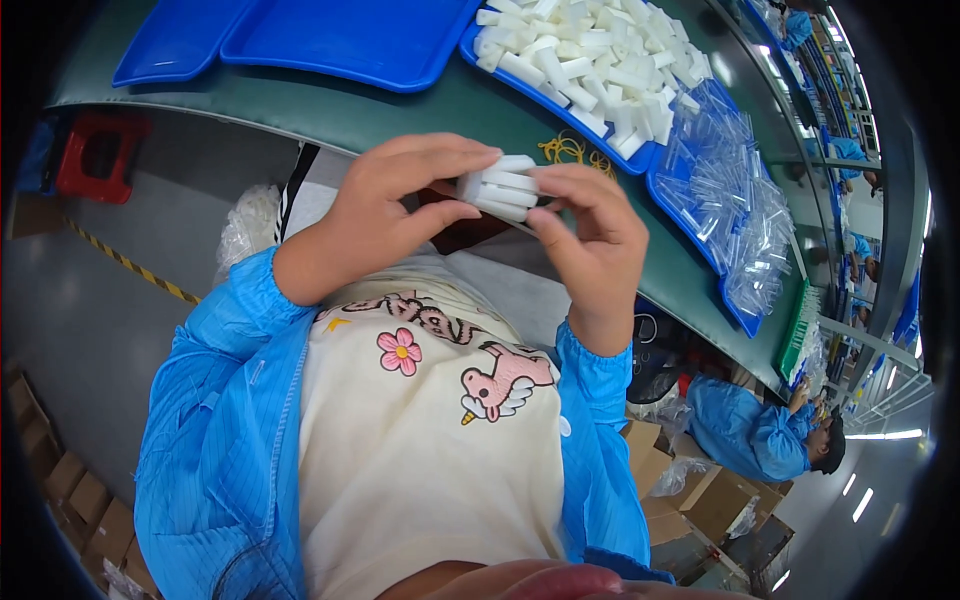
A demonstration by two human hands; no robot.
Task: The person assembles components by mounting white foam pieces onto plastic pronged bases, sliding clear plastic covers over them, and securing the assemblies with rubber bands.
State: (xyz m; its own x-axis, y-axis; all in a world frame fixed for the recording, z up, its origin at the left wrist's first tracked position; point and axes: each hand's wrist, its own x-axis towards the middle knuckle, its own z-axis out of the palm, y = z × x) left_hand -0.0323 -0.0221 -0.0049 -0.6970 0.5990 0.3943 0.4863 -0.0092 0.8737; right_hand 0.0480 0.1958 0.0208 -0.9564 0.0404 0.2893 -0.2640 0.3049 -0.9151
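Just off the table's near edge, a small bundle of white stick-like pieces [507, 188] is held between both hands in front of my chest. My left hand [370, 210] pinches its left end between thumb and fingers. On the other end, the thumb and fingers of my right hand [600, 235] are closed. Yellow rubber bands [565, 150] lie on the green table just beyond my right hand. Past them, a heap of similar white pieces [600, 60] fills a blue tray [550, 103]. Clear thin tubes [725, 180] lie heaped in another blue tray [690, 222] to the right.
Two more blue trays stand at the far left, a wide one [340, 40] and a smaller one [180, 45]. A green brush [798, 330] lies at the table's right end. A red stool [100, 155] is left; cardboard boxes [715, 500] and a blue-clad co-worker [745, 425] are right.
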